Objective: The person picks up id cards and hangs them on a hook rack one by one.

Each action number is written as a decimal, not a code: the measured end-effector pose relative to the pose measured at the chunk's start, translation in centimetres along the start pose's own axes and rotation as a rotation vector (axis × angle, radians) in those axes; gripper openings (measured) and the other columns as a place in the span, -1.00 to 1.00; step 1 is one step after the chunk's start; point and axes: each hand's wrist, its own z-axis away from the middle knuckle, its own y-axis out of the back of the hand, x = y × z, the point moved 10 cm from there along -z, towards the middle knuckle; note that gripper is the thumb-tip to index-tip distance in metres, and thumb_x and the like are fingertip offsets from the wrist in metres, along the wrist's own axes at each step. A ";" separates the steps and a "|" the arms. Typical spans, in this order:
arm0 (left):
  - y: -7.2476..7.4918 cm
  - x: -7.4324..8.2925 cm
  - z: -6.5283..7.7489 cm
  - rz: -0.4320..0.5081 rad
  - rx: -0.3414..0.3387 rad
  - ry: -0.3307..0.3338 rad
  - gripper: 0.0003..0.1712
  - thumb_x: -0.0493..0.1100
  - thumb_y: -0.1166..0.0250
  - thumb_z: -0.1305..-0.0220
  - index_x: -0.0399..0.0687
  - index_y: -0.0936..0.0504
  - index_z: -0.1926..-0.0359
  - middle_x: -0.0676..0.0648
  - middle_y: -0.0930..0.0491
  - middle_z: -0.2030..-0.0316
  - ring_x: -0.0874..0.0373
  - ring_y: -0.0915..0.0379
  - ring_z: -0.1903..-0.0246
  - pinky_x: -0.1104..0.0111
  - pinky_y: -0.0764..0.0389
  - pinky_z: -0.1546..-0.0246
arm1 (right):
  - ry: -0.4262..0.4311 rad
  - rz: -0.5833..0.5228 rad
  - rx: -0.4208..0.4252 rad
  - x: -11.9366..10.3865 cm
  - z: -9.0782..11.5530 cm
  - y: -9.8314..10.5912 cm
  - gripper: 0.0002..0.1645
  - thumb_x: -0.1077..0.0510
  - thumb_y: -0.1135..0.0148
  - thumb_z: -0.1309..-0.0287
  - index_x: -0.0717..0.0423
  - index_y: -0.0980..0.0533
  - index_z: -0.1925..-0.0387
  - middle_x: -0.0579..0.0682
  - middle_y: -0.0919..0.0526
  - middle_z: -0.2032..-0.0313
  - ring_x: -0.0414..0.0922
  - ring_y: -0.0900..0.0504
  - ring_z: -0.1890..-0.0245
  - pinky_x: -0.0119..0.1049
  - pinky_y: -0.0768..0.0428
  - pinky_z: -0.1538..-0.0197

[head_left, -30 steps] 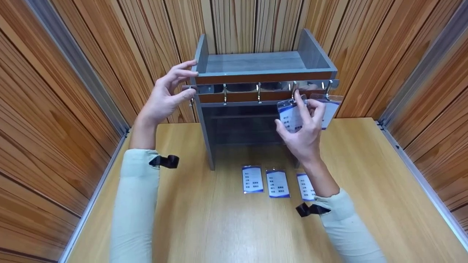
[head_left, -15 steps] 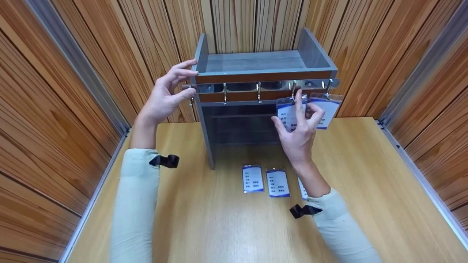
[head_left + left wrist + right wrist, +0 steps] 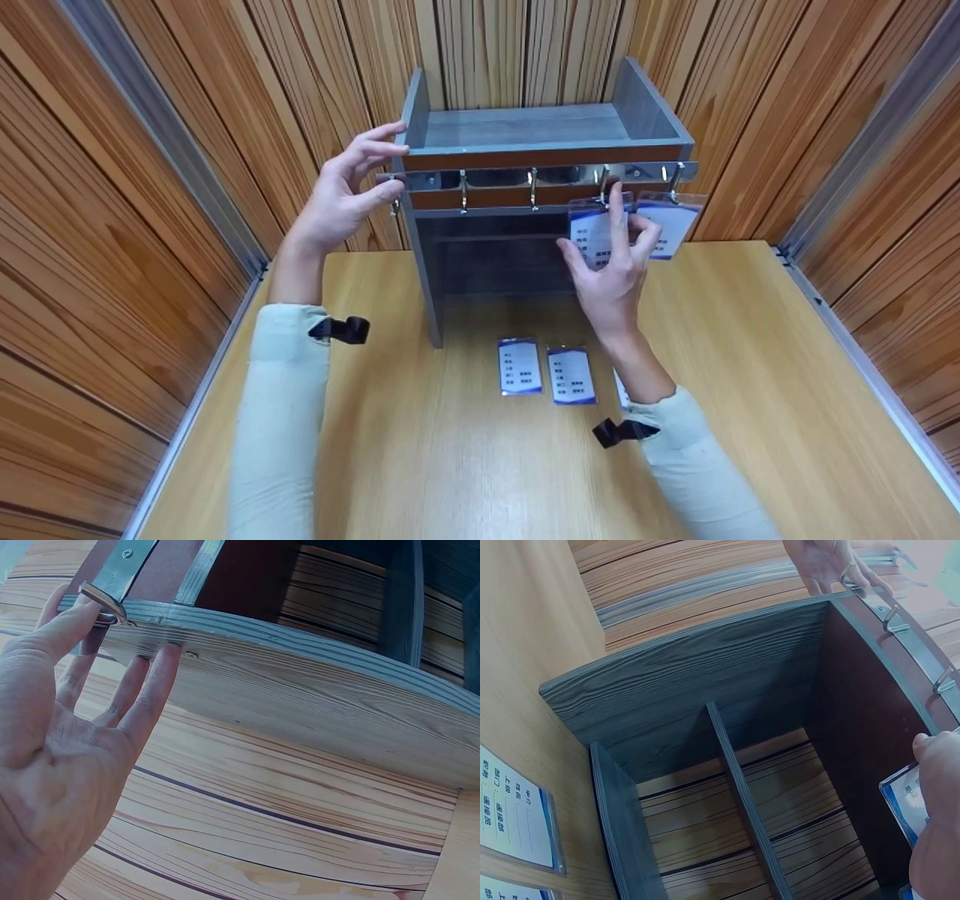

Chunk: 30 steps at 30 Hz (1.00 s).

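Observation:
My left hand [image 3: 341,191] grips the left end of the metal hook rail [image 3: 495,179] on the grey shelf unit [image 3: 525,129]. In the left wrist view its thumb lies by the end hook [image 3: 105,601], with fingertips against the unit's side panel [image 3: 262,682]. My right hand [image 3: 615,277] is in front of a clear-sleeved badge card [image 3: 589,234] that hangs from the second hook from the right. Its index finger points up along the card beside the hook, and its thumb is spread to the left. Another badge card [image 3: 667,225] hangs on the rightmost hook, partly behind my fingers.
Two badge cards [image 3: 520,367] lie on the wooden table [image 3: 450,450] before the unit. A third card [image 3: 622,391] is mostly hidden under my right forearm. Wood-panelled walls [image 3: 135,225] close in the back and sides. Other hooks [image 3: 533,189] on the rail carry nothing.
My right hand has shifted slightly left and its index fingertip has moved right of the hook. The card there has swung from tilted to straighter. My left hand stays in place.

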 end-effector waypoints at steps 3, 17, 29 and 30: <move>0.0 0.0 -0.1 0.004 -0.002 0.003 -0.56 -0.41 -0.30 -0.59 -0.09 -0.67 -0.38 -0.10 -0.30 -0.73 -0.10 -0.23 -0.74 -0.17 -0.37 -0.70 | 0.000 -0.018 -0.005 0.1 0.1 0.1 0.08 0.03 -0.65 -0.32 0.12 -0.32 -0.72 0.31 -0.37 -0.25 0.08 -0.45 -0.39 -0.32 -0.62 -0.45; 0.1 0.0 0.2 0.015 0.003 0.008 -0.56 -0.41 -0.30 -0.58 -0.06 -0.68 -0.37 -0.09 -0.31 -0.72 -0.08 -0.25 -0.72 -0.08 -0.38 -0.66 | -0.009 -0.034 -0.010 0.1 0.6 0.3 0.05 0.08 -0.64 -0.32 0.13 -0.33 -0.70 0.32 -0.40 -0.28 0.10 -0.47 -0.40 -0.46 -0.56 -0.44; 0.1 0.0 0.1 0.018 0.002 0.009 -0.56 -0.43 -0.29 -0.59 -0.08 -0.68 -0.37 -0.10 -0.31 -0.73 -0.08 -0.25 -0.72 -0.11 -0.38 -0.66 | -0.048 -0.055 -0.028 0.8 1.2 0.8 0.07 0.11 -0.65 -0.31 0.08 -0.32 -0.72 0.31 -0.43 -0.35 0.08 -0.49 -0.44 -0.44 -0.54 -0.49; 0.1 0.0 0.1 0.017 0.002 0.008 -0.56 -0.43 -0.29 -0.59 -0.08 -0.68 -0.37 -0.10 -0.31 -0.73 -0.07 -0.24 -0.72 -0.12 -0.37 -0.66 | -0.050 -0.053 -0.028 0.9 1.3 0.8 0.07 0.11 -0.65 -0.31 0.08 -0.32 -0.72 0.31 -0.43 -0.36 0.07 -0.49 -0.44 -0.47 -0.54 -0.46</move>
